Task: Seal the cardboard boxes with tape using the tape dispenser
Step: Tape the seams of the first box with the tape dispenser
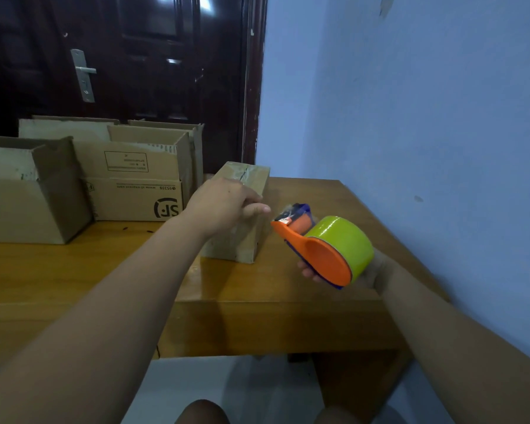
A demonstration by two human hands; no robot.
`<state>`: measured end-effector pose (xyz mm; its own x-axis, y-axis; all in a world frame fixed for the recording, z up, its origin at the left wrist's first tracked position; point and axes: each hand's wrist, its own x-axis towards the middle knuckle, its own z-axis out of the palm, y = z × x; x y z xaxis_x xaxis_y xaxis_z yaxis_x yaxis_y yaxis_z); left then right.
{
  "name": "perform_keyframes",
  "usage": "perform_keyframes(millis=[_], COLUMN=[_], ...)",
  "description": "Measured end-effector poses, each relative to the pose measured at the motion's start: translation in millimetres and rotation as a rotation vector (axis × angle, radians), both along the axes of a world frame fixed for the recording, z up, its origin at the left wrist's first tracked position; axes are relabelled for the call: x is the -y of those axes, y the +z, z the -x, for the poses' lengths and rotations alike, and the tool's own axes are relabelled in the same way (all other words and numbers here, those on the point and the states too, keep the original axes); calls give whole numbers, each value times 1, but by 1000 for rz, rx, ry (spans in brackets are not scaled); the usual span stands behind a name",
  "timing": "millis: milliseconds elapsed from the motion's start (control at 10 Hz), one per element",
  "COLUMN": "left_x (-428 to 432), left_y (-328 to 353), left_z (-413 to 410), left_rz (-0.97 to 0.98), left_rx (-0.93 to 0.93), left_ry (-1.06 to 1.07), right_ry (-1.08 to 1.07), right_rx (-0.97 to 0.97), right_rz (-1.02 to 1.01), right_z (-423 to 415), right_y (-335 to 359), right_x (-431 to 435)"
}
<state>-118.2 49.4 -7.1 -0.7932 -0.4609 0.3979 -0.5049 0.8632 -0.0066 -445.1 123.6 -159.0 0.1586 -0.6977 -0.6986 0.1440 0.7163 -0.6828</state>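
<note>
Knees [201, 413] and both bare forearms fill the bottom of the view, reaching out over a wooden counter [74, 270].

Far left on the counter stands a large open box [22, 209], flaps up and unsealed. Just beside it sits a printed carton [135, 198], also open at the top, with more open cartons [156, 134] stacked close behind.

The left hand [224, 206] lies on the near top edge of the small box [248, 243]. Its fingers are curled over the box and appear to grip it, with one digit pointing right. Glossy tape already shows across the top seam of this box.

The tape dispenser [325, 258] is held in the air just right of the small box, not touching it. It has an orange body and a yellow-green roll [343, 237]. The right hand [375, 272] is wrapped round it from beneath.

Assessment: one small box looks at least partly sealed. Several larger cartons remain open, so most of the work is outstanding.

The counter is varnished, light brown and set into a corner. A dark panelled door [135, 56] with a metal handle [84, 75] stands behind it, a plain blue wall [426, 117] is to the right, and a pale floor [196, 384] lies below.
</note>
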Motion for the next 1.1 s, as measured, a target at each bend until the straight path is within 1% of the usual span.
perform_keyframes(millis=[100, 200, 300, 400, 500, 600, 700, 800, 900, 1000, 1100], left_x=[0, 0, 4, 4, 4, 7, 6, -1, -13, -25, -24], left_y=[-2, -5, -8, -11, -15, -16, -15, -12, -12, -14, -12], left_z=[-2, -4, -4, -2, -2, -3, -3, -2, 0, 4, 5], left_rz=[-7, 5, 15, 37, 11, -27, -26, 3, 64, 113, 91], left_rx=[4, 16, 26, -6, -46, -77, -85, -68, -34, -8, -47], left_ry=[6, 8, 24, 36, 38, 31, 41, 90, 160, 208, 195], right_ry=[-338, -553, -599, -563, -477, -329, -222, -207, -291, -385, -275], right_rx=[-316, -266, -328, -598, -904, -1215, -1336, -1449, -1585, -1422, -1266], right_rz=[319, 361, 441, 359, 299, 184, 124, 107, 363, 811, 1021], right_z=[-39, -78, -79, -70, -76, -81, -84, -87, -96, -127, -160], right_y=[35, 78, 89, 92, 95, 99, 100, 102, 107, 121, 132], right_x=[-33, -56, -57, -50, -45, -40, -33, -30, -24, -20, -16])
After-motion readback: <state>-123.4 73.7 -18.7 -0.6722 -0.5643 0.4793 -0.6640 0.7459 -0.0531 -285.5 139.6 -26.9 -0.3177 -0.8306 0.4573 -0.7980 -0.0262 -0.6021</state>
